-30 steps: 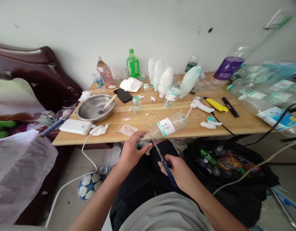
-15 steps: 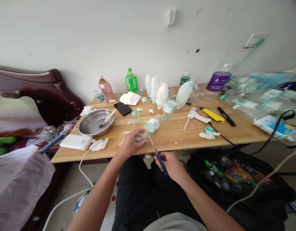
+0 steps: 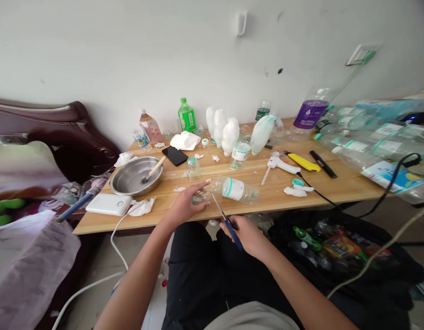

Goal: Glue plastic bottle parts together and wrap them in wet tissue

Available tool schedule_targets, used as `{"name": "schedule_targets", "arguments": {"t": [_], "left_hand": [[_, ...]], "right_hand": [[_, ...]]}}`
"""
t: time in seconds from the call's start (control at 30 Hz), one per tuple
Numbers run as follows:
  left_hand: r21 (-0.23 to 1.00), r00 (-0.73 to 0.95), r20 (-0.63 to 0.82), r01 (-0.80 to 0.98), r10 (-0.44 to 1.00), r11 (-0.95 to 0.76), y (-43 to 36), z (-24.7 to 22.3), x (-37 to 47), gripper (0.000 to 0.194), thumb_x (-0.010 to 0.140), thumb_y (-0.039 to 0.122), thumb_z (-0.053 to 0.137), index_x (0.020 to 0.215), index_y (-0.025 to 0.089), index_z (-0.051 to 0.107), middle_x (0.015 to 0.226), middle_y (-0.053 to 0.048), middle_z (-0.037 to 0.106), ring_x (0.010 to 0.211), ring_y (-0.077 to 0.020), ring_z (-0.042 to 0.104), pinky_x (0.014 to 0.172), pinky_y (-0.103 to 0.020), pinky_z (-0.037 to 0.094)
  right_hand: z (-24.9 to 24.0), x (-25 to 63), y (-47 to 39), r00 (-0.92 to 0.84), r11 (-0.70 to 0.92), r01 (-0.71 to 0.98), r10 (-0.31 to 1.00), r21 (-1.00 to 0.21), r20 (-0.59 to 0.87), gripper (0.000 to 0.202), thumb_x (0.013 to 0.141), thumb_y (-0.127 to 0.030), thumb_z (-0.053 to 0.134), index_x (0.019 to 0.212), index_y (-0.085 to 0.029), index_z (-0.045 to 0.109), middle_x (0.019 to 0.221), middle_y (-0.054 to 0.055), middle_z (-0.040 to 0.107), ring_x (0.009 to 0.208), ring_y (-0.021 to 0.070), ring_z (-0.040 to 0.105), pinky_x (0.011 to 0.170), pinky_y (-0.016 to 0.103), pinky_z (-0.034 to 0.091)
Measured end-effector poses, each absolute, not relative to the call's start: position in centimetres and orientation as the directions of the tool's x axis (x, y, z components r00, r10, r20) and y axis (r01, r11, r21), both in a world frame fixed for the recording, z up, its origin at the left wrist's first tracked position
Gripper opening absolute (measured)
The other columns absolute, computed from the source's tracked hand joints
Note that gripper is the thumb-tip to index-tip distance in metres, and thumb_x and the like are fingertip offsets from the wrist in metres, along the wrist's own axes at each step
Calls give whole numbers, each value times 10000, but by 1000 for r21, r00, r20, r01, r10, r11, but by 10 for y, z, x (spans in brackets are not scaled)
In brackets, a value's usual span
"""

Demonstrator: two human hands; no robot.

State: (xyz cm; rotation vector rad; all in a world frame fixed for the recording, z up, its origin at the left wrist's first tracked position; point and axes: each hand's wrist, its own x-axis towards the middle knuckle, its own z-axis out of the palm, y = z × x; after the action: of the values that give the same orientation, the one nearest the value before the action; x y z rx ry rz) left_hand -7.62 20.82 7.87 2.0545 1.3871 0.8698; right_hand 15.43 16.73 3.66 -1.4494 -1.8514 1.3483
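My left hand (image 3: 184, 205), at the table's front edge, has its thumb and fingers curved round a clear plastic bottle piece (image 3: 200, 197). In my right hand (image 3: 247, 234) is a pair of scissors (image 3: 234, 234) with dark blue handles, its blades pointing up and left toward that piece. Just beyond the blade tips lies a clear cut bottle (image 3: 235, 189) with a white and teal label, on its side and apart from both hands. Behind it stand a short clear bottle top (image 3: 193, 168) and a labelled bottle section (image 3: 240, 155).
A steel basin (image 3: 117, 181) holding a brush and a white power bank (image 3: 108, 204) are at left. White-coated bottle shapes (image 3: 230, 136) stand behind. A glue gun (image 3: 282, 165), a yellow cutter (image 3: 303, 162) and piled bottles (image 3: 387, 137) lie right. A black bag (image 3: 336, 247) sits below.
The labelled bottle, tilted beside my left hand before, now lies on its side farther right, separate from the piece in my left hand. The scissors have barely moved.
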Motion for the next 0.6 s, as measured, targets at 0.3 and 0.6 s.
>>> {"name": "schedule_targets", "arguments": {"t": [0.3, 0.6], "left_hand": [[675, 238, 229, 660, 944, -330, 204, 76, -73, 453, 817, 304, 730, 1258, 221, 665, 1211, -96, 716, 1105, -246, 682, 1021, -413, 511], [339, 137, 139, 924, 981, -177, 177, 104, -77, 615, 875, 276, 687, 1454, 226, 484, 1325, -110, 643, 1171, -301, 642, 971, -443, 532]], "right_hand": [[25, 144, 171, -328, -72, 469, 912, -880, -249, 391, 900, -494, 584, 656, -189, 558, 613, 28, 625, 550, 145, 583, 537, 243, 399], [35, 147, 182, -367, -124, 461, 875, -879, -316, 452, 870, -596, 597, 672, -190, 585, 589, 12, 615, 513, 137, 580, 501, 233, 415]]}}
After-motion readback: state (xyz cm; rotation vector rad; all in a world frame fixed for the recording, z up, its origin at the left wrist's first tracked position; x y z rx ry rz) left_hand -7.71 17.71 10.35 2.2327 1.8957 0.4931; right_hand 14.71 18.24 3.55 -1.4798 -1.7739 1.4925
